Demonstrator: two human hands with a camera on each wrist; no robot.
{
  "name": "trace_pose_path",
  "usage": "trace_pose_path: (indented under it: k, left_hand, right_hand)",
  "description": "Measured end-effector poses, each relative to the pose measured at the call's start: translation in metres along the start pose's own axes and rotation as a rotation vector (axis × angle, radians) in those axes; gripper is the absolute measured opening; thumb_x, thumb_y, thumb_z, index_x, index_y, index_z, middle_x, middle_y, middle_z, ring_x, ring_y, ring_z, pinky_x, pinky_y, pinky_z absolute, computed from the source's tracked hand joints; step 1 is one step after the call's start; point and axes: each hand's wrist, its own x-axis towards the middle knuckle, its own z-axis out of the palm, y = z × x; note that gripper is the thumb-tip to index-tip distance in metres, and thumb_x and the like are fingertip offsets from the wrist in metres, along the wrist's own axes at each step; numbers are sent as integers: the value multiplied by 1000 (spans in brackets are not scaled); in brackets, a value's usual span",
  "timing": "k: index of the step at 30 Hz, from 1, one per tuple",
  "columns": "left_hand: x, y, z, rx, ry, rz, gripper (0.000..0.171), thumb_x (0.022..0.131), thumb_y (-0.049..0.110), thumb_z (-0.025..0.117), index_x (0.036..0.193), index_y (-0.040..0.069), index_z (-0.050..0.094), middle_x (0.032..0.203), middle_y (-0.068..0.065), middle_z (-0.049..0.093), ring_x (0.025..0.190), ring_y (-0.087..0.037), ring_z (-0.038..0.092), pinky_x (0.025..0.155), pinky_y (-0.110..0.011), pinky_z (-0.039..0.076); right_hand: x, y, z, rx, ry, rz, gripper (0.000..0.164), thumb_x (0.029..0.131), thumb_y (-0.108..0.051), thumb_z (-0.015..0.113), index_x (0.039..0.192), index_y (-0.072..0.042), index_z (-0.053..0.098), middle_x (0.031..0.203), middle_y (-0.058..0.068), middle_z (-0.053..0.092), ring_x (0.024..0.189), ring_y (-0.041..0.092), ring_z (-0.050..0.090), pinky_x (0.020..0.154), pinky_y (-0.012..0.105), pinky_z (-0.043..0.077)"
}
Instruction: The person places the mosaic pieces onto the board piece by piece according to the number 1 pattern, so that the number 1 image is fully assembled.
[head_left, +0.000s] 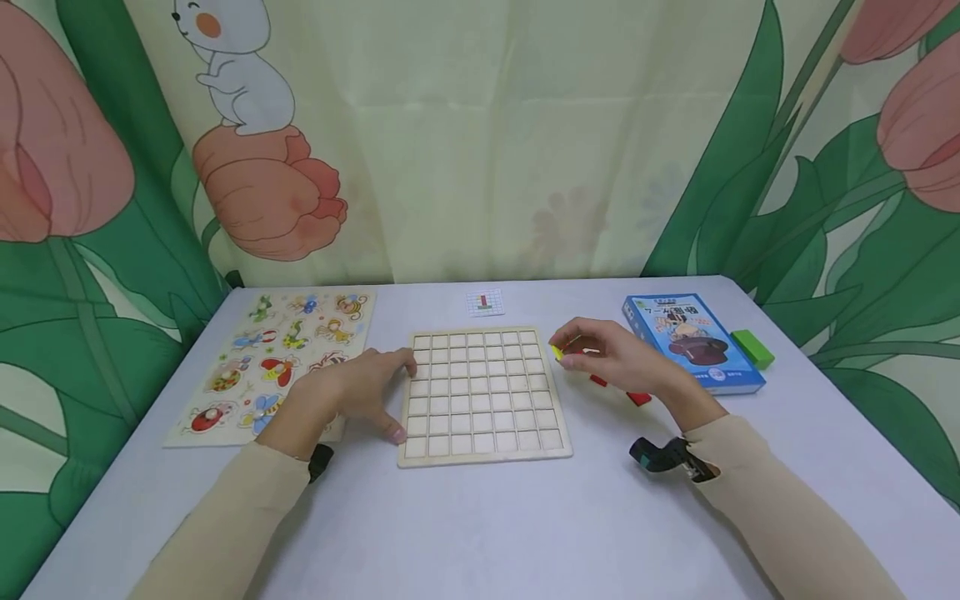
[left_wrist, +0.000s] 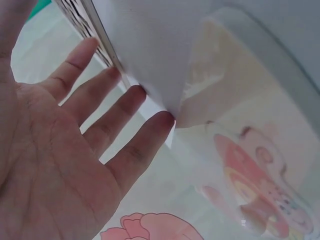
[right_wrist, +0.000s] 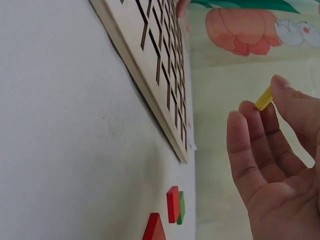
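A pale wooden grid board (head_left: 487,459) with many square recesses lies flat in the middle of the table. My left hand (head_left: 348,387) rests at its left edge, fingers extended and thumb spread toward the near corner. Just beyond the board's right edge, my right hand (head_left: 618,362) pinches a small yellow tile (right_wrist: 264,99) between thumb and fingertips, raised above the tabletop. Under and beside that hand lie red tiles (head_left: 639,398), partly covered by it. The right wrist view shows a green tile (right_wrist: 181,207) behind a red tile (right_wrist: 173,204).
At left lies an insect-picture board (head_left: 247,350), partly behind the left forearm. A small grid card (head_left: 485,303) sits behind the wooden board. To the right are a blue box (head_left: 682,342) and a green block (head_left: 752,350). A printed curtain (head_left: 480,167) hangs behind the table.
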Motion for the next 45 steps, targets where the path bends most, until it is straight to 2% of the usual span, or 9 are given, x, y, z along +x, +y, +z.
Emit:
trace_pose_path:
  k: [5,10,17,22,27,31,38,45]
  left_hand:
    - [0,1,0,-2,12,17,90,61,50,98,132,22,50,130,-7,58,112,-24,50,93,-48,49]
    - [1,2,-2,19,19,13,89,61,50,98,130,21,51,127,-5,58,109,-24,50,90,-46,49]
    - [0,2,-3,22,7,-11,89,61,50,98,131,22,51,127,-5,58,110,-24,50,91,-46,49]
    - [0,0,-3,13,12,-15,90,61,51,98,132,21,50,129,-6,57,110,-24,49,91,-47,48]
    - [1,-1,-5,5,3,-3,90,62,51,98,132,21,50,131,-7,57,112,-25,48,91,-47,48]
    - [3,0,-5,6,-4,6,89,62,50,98,131,21,50,133,-5,56,113,-24,48,93,-47,48]
    - [6,3,-5,23,-13,-7,89,62,51,98,131,22,50,134,-3,57,114,-23,48,94,-46,48]
    - [8,-2,-3,20,-7,-9,91,61,53,98,132,22,49,133,-4,56,114,-24,48,93,-46,48]
  right_hand:
    - [15,-4,1,60,33,-24,30,98,-10,70,127,-5,64,128,24,62,114,28,63,96,26,52]
    - [22,-4,6,122,67,-8,32,99,-9,69,129,-5,63,131,24,61,119,27,61,98,27,51]
    - [41,-7,16,150,87,-6,32,99,-13,70,130,-10,65,132,16,62,119,23,62,94,31,51]
    - [58,-11,24,211,78,-63,31,99,-8,68,130,-5,65,131,15,62,114,31,64,90,39,57]
    - [70,-13,31,253,60,-68,31,99,-7,68,130,-6,64,129,10,63,117,34,62,91,44,57]
    - [78,-12,37,296,27,-82,31,99,-5,67,129,-4,64,130,12,62,118,39,60,92,49,56]
    - [94,-11,44,220,-7,-106,33,96,-5,71,129,-3,65,129,14,64,111,27,63,95,37,53]
    - [110,-11,49,158,-40,-120,30,95,-6,73,124,-1,68,124,12,68,109,26,65,94,44,54]
